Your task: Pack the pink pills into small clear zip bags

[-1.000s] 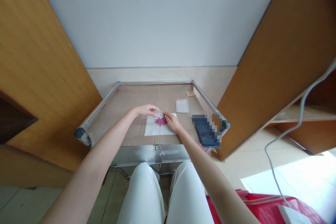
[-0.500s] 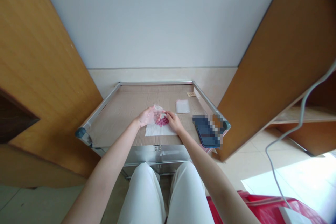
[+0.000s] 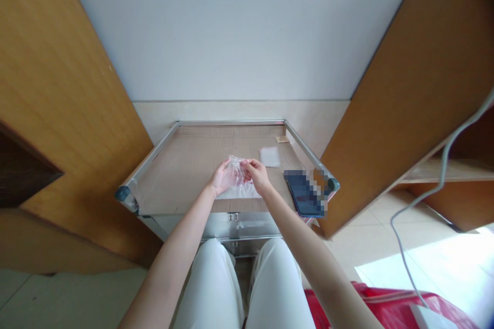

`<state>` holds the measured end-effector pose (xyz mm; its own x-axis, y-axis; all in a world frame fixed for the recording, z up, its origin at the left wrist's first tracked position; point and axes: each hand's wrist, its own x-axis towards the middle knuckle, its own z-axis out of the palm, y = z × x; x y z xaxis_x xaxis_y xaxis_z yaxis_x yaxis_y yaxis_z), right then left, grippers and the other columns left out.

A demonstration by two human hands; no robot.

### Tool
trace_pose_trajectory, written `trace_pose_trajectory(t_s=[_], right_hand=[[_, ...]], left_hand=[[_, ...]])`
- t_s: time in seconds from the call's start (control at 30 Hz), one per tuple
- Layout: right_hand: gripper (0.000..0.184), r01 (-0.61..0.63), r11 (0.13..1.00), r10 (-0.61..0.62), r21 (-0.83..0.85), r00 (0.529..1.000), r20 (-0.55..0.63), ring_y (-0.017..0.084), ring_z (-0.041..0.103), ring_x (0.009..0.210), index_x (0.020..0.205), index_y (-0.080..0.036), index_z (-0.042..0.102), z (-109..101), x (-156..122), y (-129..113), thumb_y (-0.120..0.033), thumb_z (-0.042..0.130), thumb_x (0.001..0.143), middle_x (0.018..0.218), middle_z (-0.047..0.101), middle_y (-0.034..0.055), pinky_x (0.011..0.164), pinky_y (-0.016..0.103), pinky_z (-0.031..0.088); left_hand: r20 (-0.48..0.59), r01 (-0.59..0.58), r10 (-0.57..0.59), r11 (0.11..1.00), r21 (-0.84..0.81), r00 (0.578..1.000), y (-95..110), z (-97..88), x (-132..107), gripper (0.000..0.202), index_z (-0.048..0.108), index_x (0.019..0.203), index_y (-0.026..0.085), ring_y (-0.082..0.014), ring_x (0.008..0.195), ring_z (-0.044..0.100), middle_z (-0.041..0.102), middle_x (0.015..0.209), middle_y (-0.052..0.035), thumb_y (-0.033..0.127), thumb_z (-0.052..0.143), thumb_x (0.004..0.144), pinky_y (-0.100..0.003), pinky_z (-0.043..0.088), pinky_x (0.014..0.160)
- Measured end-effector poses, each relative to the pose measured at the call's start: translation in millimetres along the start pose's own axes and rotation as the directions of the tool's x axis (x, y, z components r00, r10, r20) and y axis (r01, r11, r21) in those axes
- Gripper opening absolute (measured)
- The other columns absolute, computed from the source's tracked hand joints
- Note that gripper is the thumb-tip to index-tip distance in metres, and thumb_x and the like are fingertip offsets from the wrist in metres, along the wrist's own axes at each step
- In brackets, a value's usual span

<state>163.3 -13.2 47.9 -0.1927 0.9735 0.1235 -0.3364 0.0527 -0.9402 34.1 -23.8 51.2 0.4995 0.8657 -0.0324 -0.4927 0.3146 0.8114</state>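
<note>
A clear plastic bag (image 3: 236,165) is stretched between my two hands above the cart top. My left hand (image 3: 223,177) holds the bag's left side, its fingers curled against the film. On the other side, my right hand (image 3: 257,172) pinches the bag's upper right edge with thumb and fingers. Under the bag lies a white sheet (image 3: 249,193) near the front edge. Small pink-red beads (image 3: 247,177) show only faintly through and behind the film; most are hidden by the bag and my hands.
A stack of clear bags (image 3: 270,157) lies right of my hands, with a small tan card (image 3: 282,139) behind it. A dark phone (image 3: 304,195) rests at the front right. Metal rails (image 3: 231,123) edge the cart top (image 3: 173,180). Wooden panels stand on both sides.
My left hand has shifted right and turned, and the bag now spreads over the beads, which were plainly seen before. My right hand has risen slightly, pinching the bag's edge.
</note>
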Motion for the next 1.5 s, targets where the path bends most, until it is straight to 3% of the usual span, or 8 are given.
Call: trace_pose_trajectory(t_s=[0.1, 0.2, 0.33, 0.43, 0.67, 1.2, 1.5], right_hand=[[0.022, -0.005, 0.998, 0.005, -0.067, 1.0, -0.011, 0.006, 0.042, 0.044, 0.063, -0.015, 0.054, -3.7, 2.7, -3.8, -0.035, 0.062, 0.06, 0.052, 0.051, -0.0032, 0.043, 0.02, 0.031], [0.022, -0.031, 0.988, 0.033, -0.148, 0.999, 0.01, 0.007, 0.047, 0.051, 0.065, -0.013, 0.057, -6.0, 4.6, -9.0, -0.034, 0.062, 0.059, 0.06, 0.056, 0.0001, 0.049, 0.021, 0.034], [0.022, -0.045, 0.982, 0.055, -0.182, 0.997, 0.049, 0.008, 0.05, 0.054, 0.066, -0.013, 0.057, -5.9, 6.1, -15.6, -0.033, 0.061, 0.06, 0.061, 0.058, 0.0007, 0.054, 0.022, 0.036], [0.02, -0.048, 0.98, 0.062, -0.195, 0.996, 0.066, 0.009, 0.051, 0.056, 0.065, -0.013, 0.057, -5.4, 6.1, -19.6, -0.032, 0.061, 0.059, 0.062, 0.059, 0.0012, 0.057, 0.022, 0.037], [0.019, -0.056, 0.967, 0.081, -0.25, 0.992, 0.093, 0.008, 0.048, 0.052, 0.061, -0.013, 0.057, -3.4, 4.4, -24.9, -0.031, 0.06, 0.059, 0.058, 0.059, 0.0005, 0.052, 0.021, 0.034], [0.014, 0.072, 0.868, 0.08, -0.492, 0.957, 0.28, 0.006, 0.042, 0.042, 0.062, -0.013, 0.058, -8.3, 15.0, -21.7, -0.027, 0.056, 0.063, 0.051, 0.055, -0.0012, 0.041, 0.019, 0.028], [0.01, 0.039, 0.871, 0.063, -0.49, 0.979, 0.192, 0.007, 0.041, 0.04, 0.058, -0.014, 0.057, -5.7, 10.7, -16.7, -0.023, 0.057, 0.06, 0.046, 0.052, -0.0022, 0.04, 0.02, 0.029]], left_hand=[[-0.154, -0.117, 0.144, 0.979, 0.168, 0.978, -0.9, -6.4, -0.2, 0.035, 0.062, 0.084, 0.011, -0.0182, 0.071, 0.059, 0.065, 0.078, -0.009, 0.041, 0.055, 0.069, -0.029, 0.043, 0.067], [-0.216, -0.2, 0.286, 0.915, 0.351, 0.933, 1.0, -10.7, -0.8, 0.025, 0.062, 0.083, 0.011, -0.015, 0.068, 0.06, 0.065, 0.075, -0.0064, 0.028, 0.063, 0.064, -0.026, 0.044, 0.065], [-0.172, -0.135, 0.235, 0.881, 0.454, 0.957, 8.2, -8.2, -6.1, 0.035, 0.059, 0.095, 0.011, -0.0154, 0.061, 0.061, 0.065, 0.077, -0.009, 0.031, 0.062, 0.067, -0.027, 0.047, 0.058], [-0.132, -0.112, 0.19, 0.885, 0.451, 0.973, 12.7, -4.5, -11.0, 0.038, 0.056, 0.099, 0.012, -0.0183, 0.066, 0.062, 0.065, 0.085, -0.0112, 0.033, 0.06, 0.068, -0.032, 0.049, 0.061], [-0.211, -0.071, 0.183, 0.89, 0.45, 0.96, 15.6, 1.2, -13.7, 0.033, 0.055, 0.09, 0.013, -0.0196, 0.063, 0.063, 0.066, 0.078, -0.0089, 0.036, 0.06, 0.067, -0.035, 0.051, 0.06], [-0.192, -0.061, 0.21, 0.811, 0.582, 0.959, 18.1, -4.2, -12.1, 0.027, 0.056, 0.076, 0.012, -0.018, 0.064, 0.062, 0.064, 0.07, -0.0066, 0.035, 0.062, 0.064, -0.031, 0.05, 0.059], [-0.201, -0.072, 0.255, 0.767, 0.637, 0.946, 11.1, -7.8, -9.6, 0.028, 0.058, 0.074, 0.012, -0.016, 0.061, 0.06, 0.064, 0.067, -0.0063, 0.037, 0.063, 0.063, -0.027, 0.046, 0.057]])
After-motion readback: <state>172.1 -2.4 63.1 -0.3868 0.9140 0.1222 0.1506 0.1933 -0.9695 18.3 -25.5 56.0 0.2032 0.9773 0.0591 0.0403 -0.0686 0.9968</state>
